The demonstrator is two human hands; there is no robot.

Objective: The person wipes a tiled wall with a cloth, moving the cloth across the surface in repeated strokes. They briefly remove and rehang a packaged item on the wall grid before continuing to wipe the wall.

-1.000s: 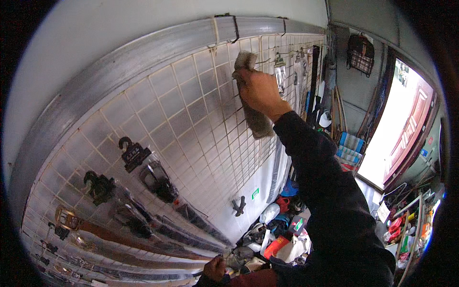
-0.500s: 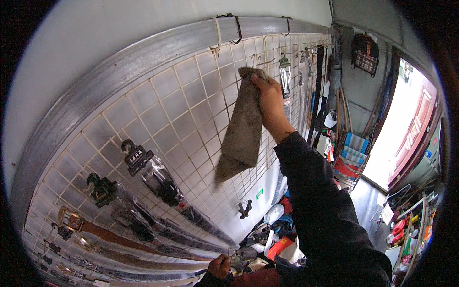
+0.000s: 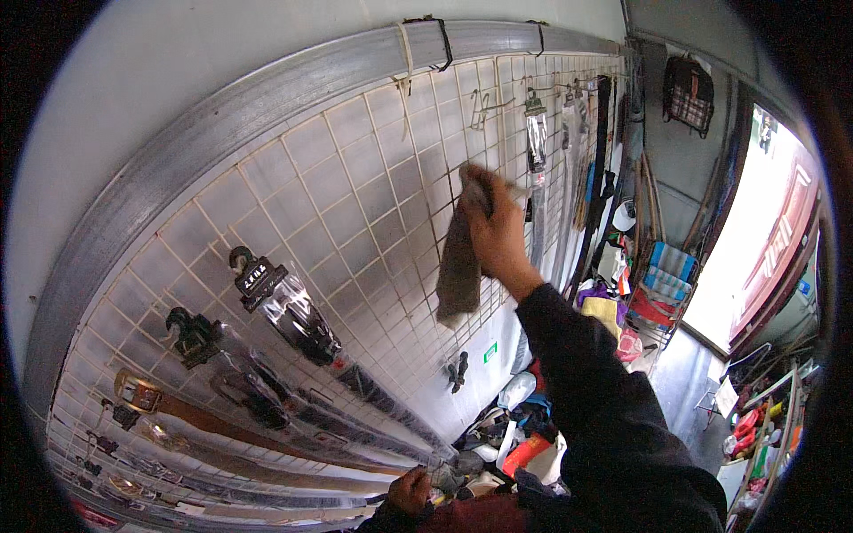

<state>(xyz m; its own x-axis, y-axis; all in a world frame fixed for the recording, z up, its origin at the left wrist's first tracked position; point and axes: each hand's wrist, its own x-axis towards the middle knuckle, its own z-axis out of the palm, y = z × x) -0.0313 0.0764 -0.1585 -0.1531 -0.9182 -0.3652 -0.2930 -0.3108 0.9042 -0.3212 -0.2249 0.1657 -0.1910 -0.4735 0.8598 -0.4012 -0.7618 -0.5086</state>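
Observation:
My right hand (image 3: 502, 233) reaches up in front of a white wire grid panel (image 3: 355, 191), its fingers closed on the top of a grey-brown cloth (image 3: 458, 275). The cloth hangs down folded, close to the bars. Low down, near the lower ends of the hanging belts, my left hand (image 3: 410, 490) is curled closed; what it holds, if anything, I cannot make out. Just above and right of the cloth, a wire hook (image 3: 481, 111) is fixed to the grid.
Packaged belts (image 3: 302, 320) and a brown belt with a gold buckle (image 3: 138, 392) hang on the left. A grey metal rail (image 3: 267, 84) tops the panel. Mixed goods (image 3: 524, 444) pile up below. At right are a folding chair (image 3: 665, 275) and a bright doorway (image 3: 755, 231).
My right hand has come down from near the wire hook with the cloth, which now looks narrower and more bunched. The left hand has barely moved.

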